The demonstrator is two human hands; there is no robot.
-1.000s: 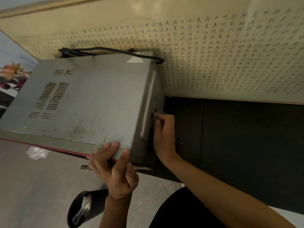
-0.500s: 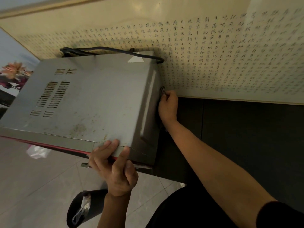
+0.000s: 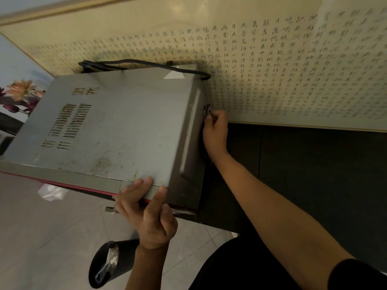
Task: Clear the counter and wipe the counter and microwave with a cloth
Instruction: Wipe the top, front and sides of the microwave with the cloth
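Steadying the microwave for a side wipe.
Left hand (image 3: 150, 214) clamps the front corner of the dull grey, scuffed metal microwave (image 3: 117, 126) at the desk's (image 3: 303, 185) left end, seemingly bracing it; farther back, right hand (image 3: 215, 135) pinches a small pale cloth (image 3: 207, 111) against its side panel.
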